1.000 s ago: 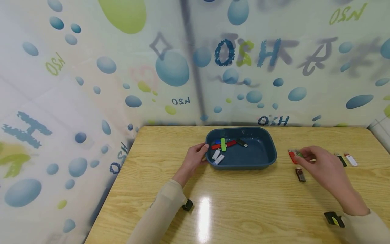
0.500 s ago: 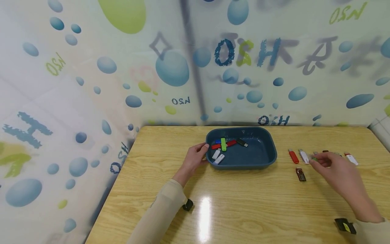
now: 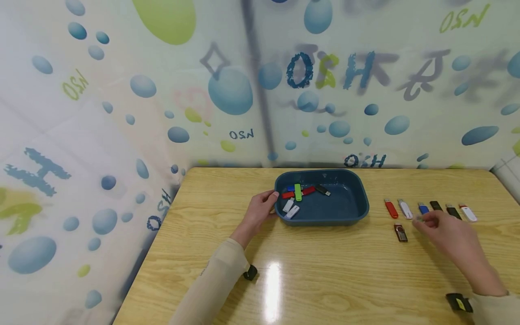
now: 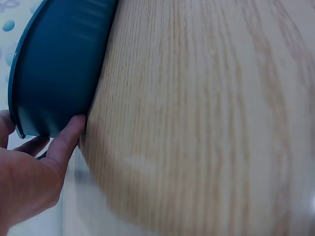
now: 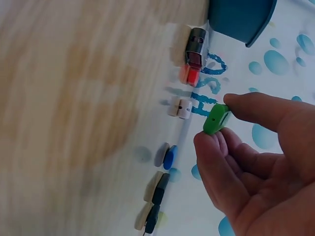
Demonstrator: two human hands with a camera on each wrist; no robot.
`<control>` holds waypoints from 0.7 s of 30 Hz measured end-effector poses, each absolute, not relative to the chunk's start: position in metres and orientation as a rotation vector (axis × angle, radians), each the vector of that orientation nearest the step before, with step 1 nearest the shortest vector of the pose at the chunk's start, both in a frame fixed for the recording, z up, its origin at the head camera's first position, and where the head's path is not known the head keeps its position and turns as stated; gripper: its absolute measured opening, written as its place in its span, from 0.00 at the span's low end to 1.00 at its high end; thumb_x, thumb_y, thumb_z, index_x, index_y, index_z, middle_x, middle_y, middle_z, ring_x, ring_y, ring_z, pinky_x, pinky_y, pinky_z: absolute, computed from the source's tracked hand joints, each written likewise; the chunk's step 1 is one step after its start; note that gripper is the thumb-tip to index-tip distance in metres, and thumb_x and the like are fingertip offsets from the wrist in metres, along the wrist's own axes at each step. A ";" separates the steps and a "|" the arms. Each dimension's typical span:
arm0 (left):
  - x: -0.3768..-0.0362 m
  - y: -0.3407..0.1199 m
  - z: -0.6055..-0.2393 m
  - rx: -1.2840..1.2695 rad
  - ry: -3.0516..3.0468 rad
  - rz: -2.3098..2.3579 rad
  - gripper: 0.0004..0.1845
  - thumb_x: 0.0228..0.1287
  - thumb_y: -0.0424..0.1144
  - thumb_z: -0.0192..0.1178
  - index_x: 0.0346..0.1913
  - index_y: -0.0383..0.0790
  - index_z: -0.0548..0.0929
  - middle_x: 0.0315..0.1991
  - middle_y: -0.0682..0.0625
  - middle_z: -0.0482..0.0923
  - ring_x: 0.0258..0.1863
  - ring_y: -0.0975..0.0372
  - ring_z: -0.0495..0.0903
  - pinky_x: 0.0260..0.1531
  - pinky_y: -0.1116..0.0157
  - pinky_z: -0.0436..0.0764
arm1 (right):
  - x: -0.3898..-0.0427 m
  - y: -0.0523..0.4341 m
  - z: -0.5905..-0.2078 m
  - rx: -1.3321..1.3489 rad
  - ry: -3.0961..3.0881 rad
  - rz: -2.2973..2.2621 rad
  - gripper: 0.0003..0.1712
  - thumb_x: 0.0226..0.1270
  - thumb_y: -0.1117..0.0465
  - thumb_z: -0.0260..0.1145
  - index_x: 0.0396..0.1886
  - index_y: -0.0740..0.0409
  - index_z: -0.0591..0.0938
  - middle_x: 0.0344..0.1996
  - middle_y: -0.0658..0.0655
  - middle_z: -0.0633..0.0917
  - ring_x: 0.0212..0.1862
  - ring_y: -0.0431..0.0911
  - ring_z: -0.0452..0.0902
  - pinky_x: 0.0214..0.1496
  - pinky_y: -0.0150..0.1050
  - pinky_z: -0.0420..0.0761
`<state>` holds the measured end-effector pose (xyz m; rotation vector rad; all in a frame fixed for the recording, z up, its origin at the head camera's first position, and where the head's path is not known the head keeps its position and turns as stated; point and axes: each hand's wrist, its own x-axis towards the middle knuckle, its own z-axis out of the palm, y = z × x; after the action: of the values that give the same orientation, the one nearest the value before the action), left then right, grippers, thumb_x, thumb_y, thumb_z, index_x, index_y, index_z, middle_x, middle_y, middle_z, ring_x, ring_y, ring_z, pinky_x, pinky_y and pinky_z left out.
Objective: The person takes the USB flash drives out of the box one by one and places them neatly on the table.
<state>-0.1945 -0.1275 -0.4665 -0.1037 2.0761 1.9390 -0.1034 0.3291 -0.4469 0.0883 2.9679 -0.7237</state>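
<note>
My left hand (image 3: 261, 207) grips the left end of a dark blue plastic bin (image 3: 321, 223), thumb at the rim and fingers against the outer wall in the left wrist view. Inside its left half lie several USB sticks, among them a lime green one (image 3: 298, 192) on top of red ones and two white ones. Between thumb and fingertips my right hand (image 3: 455, 237) pinches a green USB stick (image 5: 215, 119), raised over the table. A brown USB stick with a clear metallic frame (image 3: 400, 233) lies to the left of that hand.
Behind the right hand runs a row of USB sticks: red (image 3: 391, 208), white (image 3: 405, 209), blue (image 3: 423, 208), black (image 3: 435, 206), another black (image 3: 453, 211) and white with red (image 3: 468, 212). A patterned wall covering (image 3: 227, 149) rises at the table's back edge.
My right hand has moved right with the green USB stick, from over the red one, then slightly towards me. The white, blue and black sticks came into view. My left hand stays put.
</note>
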 end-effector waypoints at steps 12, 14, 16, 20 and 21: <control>-0.195 -0.128 -0.468 -0.098 2.069 1.948 0.28 0.82 0.47 0.54 0.75 0.34 0.71 0.68 0.39 0.76 0.60 0.51 0.81 0.51 0.56 0.87 | -0.107 0.326 -0.451 0.097 2.899 -0.693 0.26 0.74 0.51 0.67 0.44 0.77 0.82 0.29 0.60 0.86 0.27 0.47 0.75 0.25 0.41 0.73; -0.195 -0.128 -0.468 -0.107 2.070 1.945 0.28 0.81 0.47 0.55 0.75 0.35 0.71 0.68 0.39 0.76 0.60 0.51 0.81 0.51 0.56 0.87 | -0.107 0.326 -0.451 0.081 2.884 -0.675 0.26 0.74 0.52 0.66 0.44 0.76 0.83 0.29 0.59 0.86 0.27 0.46 0.74 0.25 0.41 0.73; -0.195 -0.129 -0.468 -0.114 2.075 1.939 0.28 0.81 0.47 0.55 0.75 0.35 0.71 0.68 0.39 0.76 0.60 0.51 0.81 0.51 0.56 0.86 | -0.108 0.325 -0.451 0.052 2.879 -0.653 0.24 0.74 0.52 0.65 0.43 0.75 0.84 0.27 0.56 0.84 0.27 0.46 0.72 0.25 0.41 0.70; -0.194 -0.129 -0.468 -0.114 2.081 1.934 0.28 0.81 0.47 0.55 0.75 0.35 0.71 0.68 0.40 0.76 0.60 0.51 0.81 0.52 0.56 0.86 | -0.106 0.323 -0.455 -0.022 2.895 -0.604 0.20 0.74 0.53 0.64 0.25 0.62 0.80 0.18 0.48 0.72 0.23 0.44 0.62 0.24 0.38 0.59; -0.195 -0.129 -0.468 -0.104 2.083 1.933 0.28 0.81 0.47 0.55 0.75 0.35 0.71 0.68 0.39 0.76 0.60 0.50 0.80 0.52 0.56 0.86 | -0.105 0.323 -0.456 -0.033 2.900 -0.596 0.20 0.74 0.54 0.64 0.21 0.57 0.77 0.16 0.46 0.68 0.23 0.44 0.59 0.25 0.38 0.56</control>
<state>-0.1946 -0.1289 -0.4682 -0.1036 2.0833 1.9333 -0.1051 0.3227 -0.4558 -0.0335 2.9003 -0.5957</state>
